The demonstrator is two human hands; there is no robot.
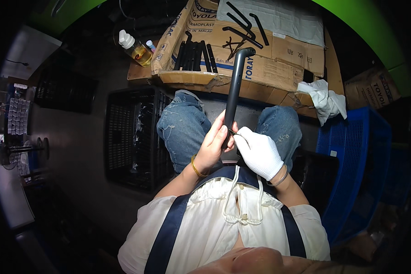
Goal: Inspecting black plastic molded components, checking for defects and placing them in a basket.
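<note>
My bare left hand (213,145) is wrapped round the lower part of a black plastic tube with a bent, hooked top end (235,84). The tube stands nearly upright in the picture, over my lap. Wearing a white knit glove, my right hand (261,153) is closed in a pinch against the tube's lower end, beside my left fingers. A thin dark sliver shows at its fingertips, too small to name. Beyond my knees, several similar black tubes (194,56) lie side by side in an opened cardboard box (278,68).
More bent black parts (245,29) lie at the box's far side, by a grey-white sheet (292,20). A bottle of yellow liquid (141,55) stands at the left. A white cloth (323,98) hangs at the right. Black crate (118,132) left, blue crate (358,150) right.
</note>
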